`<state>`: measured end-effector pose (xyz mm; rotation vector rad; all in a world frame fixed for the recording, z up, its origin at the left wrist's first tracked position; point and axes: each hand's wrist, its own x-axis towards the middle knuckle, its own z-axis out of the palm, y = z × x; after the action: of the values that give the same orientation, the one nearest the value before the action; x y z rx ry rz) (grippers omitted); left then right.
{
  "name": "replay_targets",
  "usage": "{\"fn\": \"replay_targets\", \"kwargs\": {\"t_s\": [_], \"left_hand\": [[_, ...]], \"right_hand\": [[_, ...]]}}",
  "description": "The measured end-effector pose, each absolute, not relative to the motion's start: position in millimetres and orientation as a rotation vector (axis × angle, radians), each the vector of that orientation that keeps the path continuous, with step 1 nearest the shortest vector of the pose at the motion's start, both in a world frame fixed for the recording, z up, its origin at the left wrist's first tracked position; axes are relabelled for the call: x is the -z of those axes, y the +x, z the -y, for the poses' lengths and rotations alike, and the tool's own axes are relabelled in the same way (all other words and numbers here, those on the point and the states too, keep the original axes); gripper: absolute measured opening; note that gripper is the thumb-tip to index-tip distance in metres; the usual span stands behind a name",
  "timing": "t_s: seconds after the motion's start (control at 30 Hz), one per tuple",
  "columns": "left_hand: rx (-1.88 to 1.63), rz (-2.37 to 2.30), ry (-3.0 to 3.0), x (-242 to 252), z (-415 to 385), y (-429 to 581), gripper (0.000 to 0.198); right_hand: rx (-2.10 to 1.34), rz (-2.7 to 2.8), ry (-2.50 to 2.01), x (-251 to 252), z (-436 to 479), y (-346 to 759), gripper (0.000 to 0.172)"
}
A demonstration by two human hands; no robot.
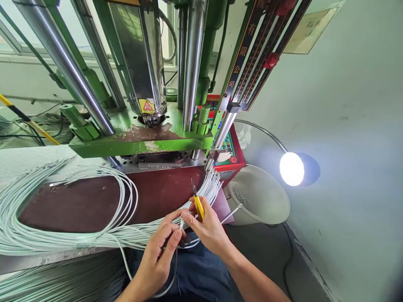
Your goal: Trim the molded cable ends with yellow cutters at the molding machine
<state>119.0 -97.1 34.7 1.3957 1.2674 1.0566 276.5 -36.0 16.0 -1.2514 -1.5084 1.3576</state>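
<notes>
In front of my lap, my left hand (161, 249) pinches a white cable end (181, 224) between thumb and fingers. Thumb and fingertips of my right hand (210, 230) meet the same cable end from the other side. Tucked in my right hand is a pair of yellow-handled cutters (199, 207), its dark jaws pointing up and away from me. Behind both hands runs a thick bundle of white cables (135, 235), their ends gathered at the right. The tip of the held piece is partly covered by my fingers.
A green press (141, 147) with steel columns stands over the brown table (157, 188). Coiled cables (19, 218) lie at left. On the right are a red control box (236, 147), a white bucket (267, 201) with small pieces inside, and a lit lamp (292, 169) near the wall.
</notes>
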Motion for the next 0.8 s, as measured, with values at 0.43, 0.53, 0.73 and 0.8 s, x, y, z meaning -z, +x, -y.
{"fn": "replay_targets", "kwargs": {"t_s": [0.43, 0.53, 0.73, 0.8], "left_hand": [[-1.128, -1.238, 1.378, -42.5, 98.0, 114.6, 0.031], [-1.177, -1.273, 1.465, -44.9, 98.6, 112.4, 0.029], [-1.159, -1.425, 1.801, -43.4, 99.8, 108.5, 0.025], [-1.175, -1.429, 1.869, -42.1, 99.8, 108.4, 0.02]], "right_hand": [[-0.884, 1.952, -1.221, -37.0, 56.1, 293.3, 0.027], [-0.833, 2.089, -1.15, -41.5, 64.2, 304.3, 0.033], [-0.742, 2.208, -1.131, -38.5, 71.4, 311.2, 0.044], [-0.743, 2.206, -1.139, -38.3, 71.5, 310.7, 0.045]]}}
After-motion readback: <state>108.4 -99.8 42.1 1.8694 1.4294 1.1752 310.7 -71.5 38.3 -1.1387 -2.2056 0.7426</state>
